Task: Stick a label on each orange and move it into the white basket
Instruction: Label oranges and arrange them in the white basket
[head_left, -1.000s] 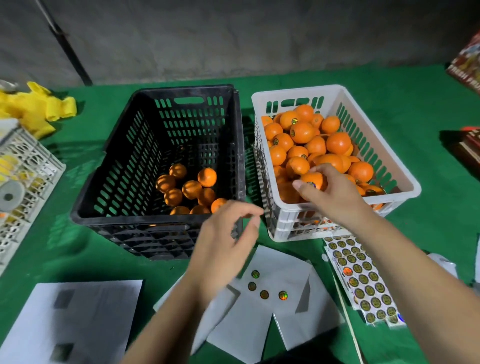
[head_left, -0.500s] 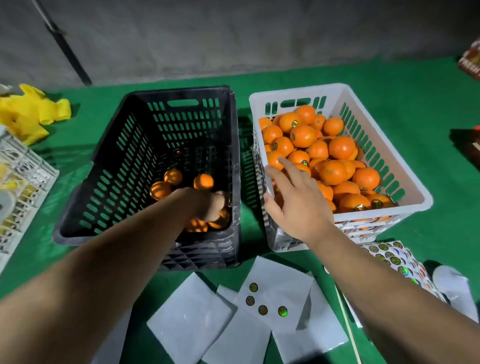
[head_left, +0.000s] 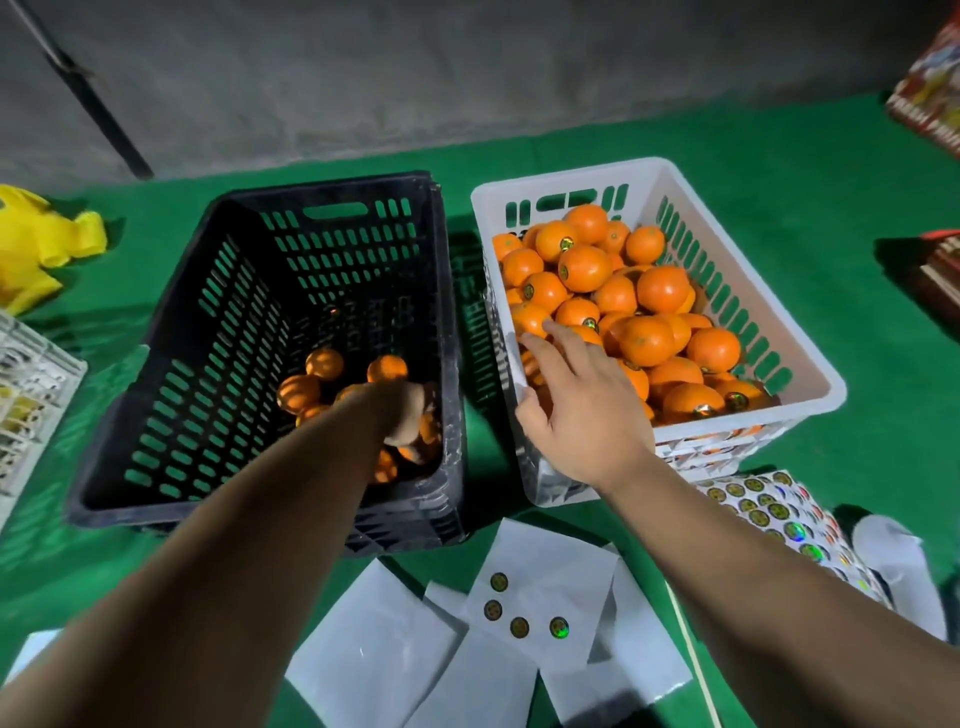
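Low in the frame, a label sheet (head_left: 524, 605) waits. At centre, the left hand (head_left: 413, 415) has dropped into the black crate (head_left: 291, 260) among unlabelled oranges (head_left: 314, 382) (grip hidden); the right hand (head_left: 582, 410), fingers spread, has released its orange into the white basket (head_left: 800, 364).

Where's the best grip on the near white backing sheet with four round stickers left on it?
Pinch the bare far corner of the backing sheet, coming from above. It lies flat on the green cloth, overlapping other sheets, and its four stickers sit toward the near-left side, so that corner probably lifts without touching them.
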